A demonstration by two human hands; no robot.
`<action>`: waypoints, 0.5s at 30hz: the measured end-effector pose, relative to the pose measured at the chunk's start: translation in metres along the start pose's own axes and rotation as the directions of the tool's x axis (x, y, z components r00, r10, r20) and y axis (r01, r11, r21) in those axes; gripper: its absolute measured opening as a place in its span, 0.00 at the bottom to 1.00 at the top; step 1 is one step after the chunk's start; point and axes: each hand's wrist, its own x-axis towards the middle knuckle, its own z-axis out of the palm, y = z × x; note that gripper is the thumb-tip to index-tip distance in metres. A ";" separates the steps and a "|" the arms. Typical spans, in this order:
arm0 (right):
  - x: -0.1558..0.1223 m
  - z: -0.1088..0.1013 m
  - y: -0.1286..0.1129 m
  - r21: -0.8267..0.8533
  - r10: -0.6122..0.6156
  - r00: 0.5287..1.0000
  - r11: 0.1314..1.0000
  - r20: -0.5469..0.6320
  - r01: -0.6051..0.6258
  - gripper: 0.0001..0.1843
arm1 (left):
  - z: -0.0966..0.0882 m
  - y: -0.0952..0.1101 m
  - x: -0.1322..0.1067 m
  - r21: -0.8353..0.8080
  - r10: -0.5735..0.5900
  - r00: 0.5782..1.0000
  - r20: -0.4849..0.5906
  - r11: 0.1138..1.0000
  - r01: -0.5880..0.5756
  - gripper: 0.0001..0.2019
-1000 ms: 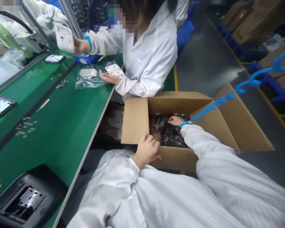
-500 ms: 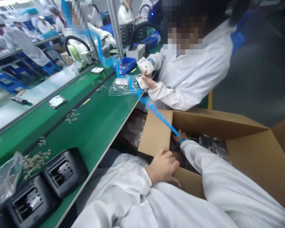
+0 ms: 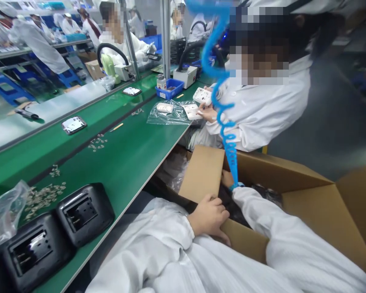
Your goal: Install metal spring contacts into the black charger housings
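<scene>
My left hand (image 3: 208, 217) lies over the near edge of a large cardboard box (image 3: 320, 215), fingers curled over the rim and the thumb against the near wall. Deep inside the same box is my right hand (image 3: 227, 178), with a blue band at the wrist. Its fingers are mostly hidden behind the box flap (image 3: 203, 173), so what it touches cannot be made out. Dark items in clear plastic wrapping (image 3: 266, 194) lie in the box beside my right forearm. A coiled blue cord (image 3: 228, 138) runs down to the right wrist.
On the green bench (image 3: 122, 162) stand black plastic housings (image 3: 85, 213), beside small loose metal parts (image 3: 45, 197) and a clear bag (image 3: 6, 215). A co-worker (image 3: 262, 110) across the box holds white plastic pieces (image 3: 203, 96). A blue bin (image 3: 170, 89) sits farther along.
The view has shifted slightly. My right hand has gone farther behind the flap, and the coiled cord hangs more upright. My left hand stays on the box edge.
</scene>
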 end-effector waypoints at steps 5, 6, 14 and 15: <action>0.006 -0.068 0.027 0.214 0.060 0.962 0.977 -0.267 -0.001 0.27 | -0.009 -0.002 0.001 -0.036 0.016 1.000 0.015 0.999 -0.016 0.36; 0.005 -0.084 0.039 0.233 0.102 0.939 0.972 -0.329 -0.024 0.31 | -0.012 -0.002 0.002 -0.049 0.009 1.000 0.025 0.999 -0.008 0.37; -0.040 -0.100 0.165 0.093 0.436 0.872 0.900 -0.224 -0.427 0.25 | -0.022 -0.002 0.006 -0.073 -0.018 0.993 0.115 0.997 0.027 0.39; -0.049 -0.087 0.173 0.073 0.473 0.866 0.881 -0.164 -0.467 0.22 | -0.023 -0.001 0.005 -0.072 -0.016 0.993 0.121 0.997 0.025 0.38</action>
